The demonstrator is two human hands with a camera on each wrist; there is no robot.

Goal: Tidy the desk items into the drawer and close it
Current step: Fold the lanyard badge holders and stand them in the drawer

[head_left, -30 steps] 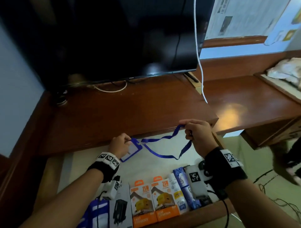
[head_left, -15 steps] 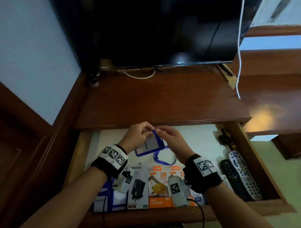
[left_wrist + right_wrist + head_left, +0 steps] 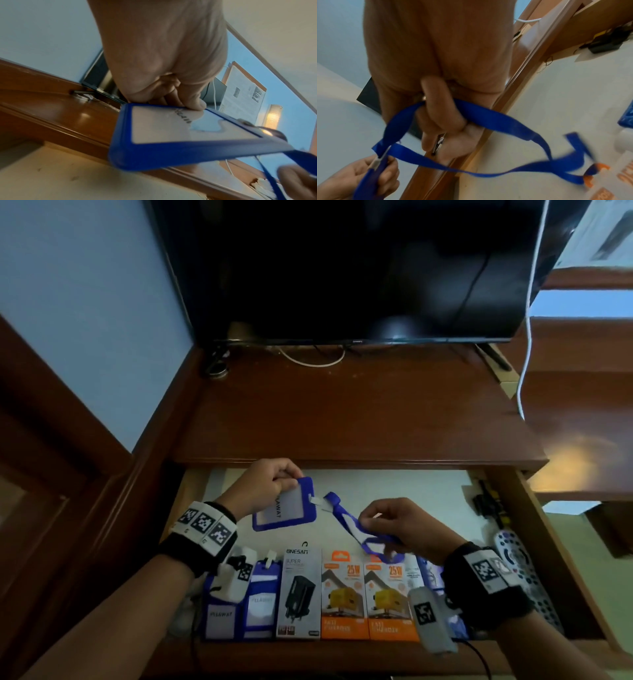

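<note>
Hidden or unclear: the front-left packs in the drawer (image 3: 534, 542) sit partly behind the left wrist strap; the remote controls (image 3: 524, 570) at the drawer's right side are cut by the right wrist. Right wrist view is motion-blurred along the strap's loose end. Printing on the orange boxes (image 3: 370, 597) is mostly unreadable.

Left hand (image 3: 270, 484): grip closed, fingers and thumb pinching the top edge of the blue badge holder (image 3: 282, 506), held above the drawer's pale liner, just in front of the tabletop (image 3: 342, 412) edge.

Right hand (image 3: 404, 522): grip closed on the blue lanyard (image 3: 346, 517), strap looped over a curled finger (image 3: 443, 108); slack trails down toward the orange boxes at the drawer's front.

Drawer stands open beneath the tabletop; television (image 3: 342, 268) behind.
</note>
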